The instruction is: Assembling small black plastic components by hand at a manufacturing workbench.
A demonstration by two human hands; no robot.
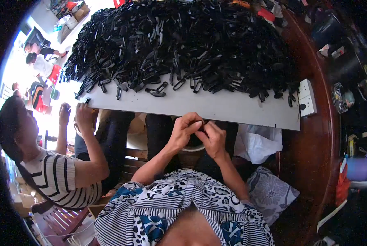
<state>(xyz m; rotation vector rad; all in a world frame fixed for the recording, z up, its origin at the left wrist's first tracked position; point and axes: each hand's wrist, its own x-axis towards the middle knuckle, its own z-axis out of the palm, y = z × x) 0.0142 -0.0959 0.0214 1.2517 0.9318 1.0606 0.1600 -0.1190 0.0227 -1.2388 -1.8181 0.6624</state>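
Both of my hands meet just off the near edge of the white table [183,103]. My left hand [184,130] is closed, thumb against bent fingers. Close against it, my right hand [213,138] pinches at the same spot. Something small and dark seems to sit between the fingertips, too hidden to name. Below them shows the pale rim of a bucket [193,149] with a dark inside. A big heap of small black plastic parts [179,45] covers most of the table. Several loose ones, like narrow rectangular frames [179,84], lie along its near side.
At my left a co-worker in a striped top [64,176] holds both hands up by the table corner. White box [307,97] stands at the table's right end. White plastic bag [257,143] and grey flowered cushion [271,192] are at my right. Other people sit far left.
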